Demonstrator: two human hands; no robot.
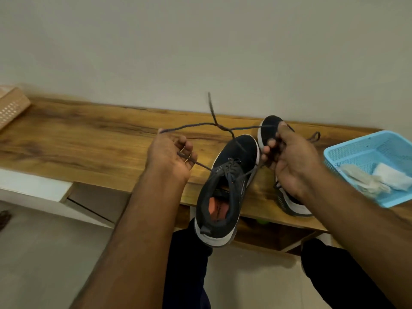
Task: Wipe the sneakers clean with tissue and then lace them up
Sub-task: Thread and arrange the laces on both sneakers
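Observation:
A dark sneaker (225,188) with a white sole and an orange insole lies on the wooden table (89,139), its heel hanging over the front edge. Its grey lace (214,123) is stretched out in the air above it, and the two strands cross. My left hand (171,155) grips one strand to the left of the shoe. My right hand (289,161) pinches the other strand to the right. The second sneaker (267,128) stands behind my right hand, which hides most of it.
A blue plastic basket (352,152) at the right edge of the table holds crumpled tissues (379,179). A light perforated box (11,105) stands at the far left. The wall rises straight behind the table. My knees are below the front edge.

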